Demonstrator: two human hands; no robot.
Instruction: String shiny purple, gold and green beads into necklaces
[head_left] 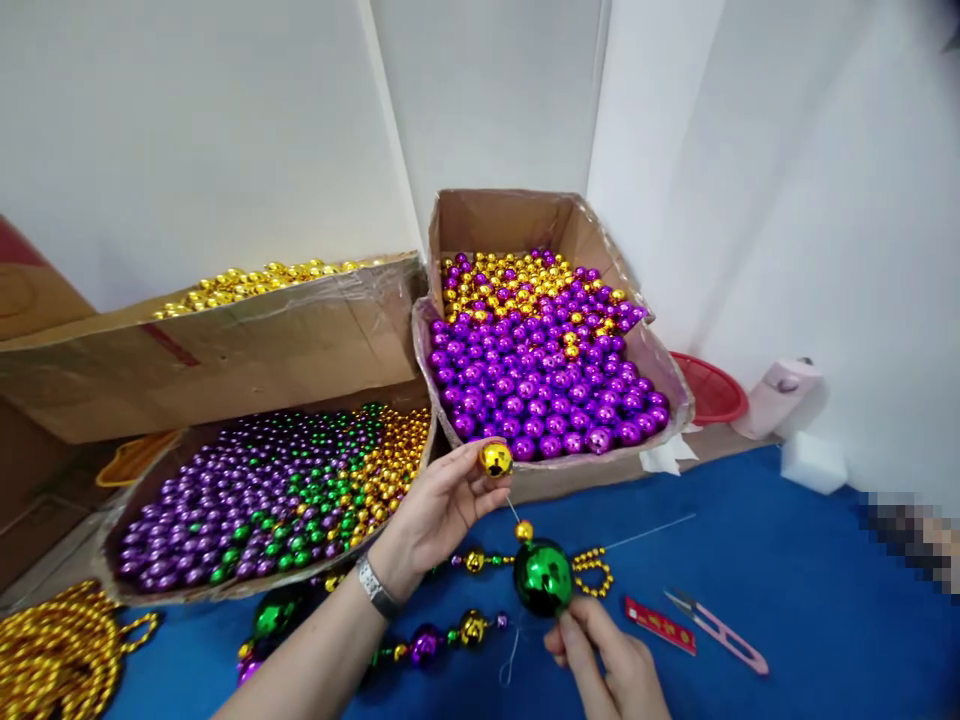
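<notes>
Left hand (435, 510) grip pinched shut on a gold bead (496, 459). Right hand (604, 660) grip closed on the green ball (542, 577) just below. Snips (716, 628) to the right.

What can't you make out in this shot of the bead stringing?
- Head view: right hand is cut off by the bottom edge; only its fingers on the green ball show.
- Gold bead strands run off the left and bottom edges.
- A pixelated patch at the right edge hides what is there.
- The red card has print too small to read.
</notes>
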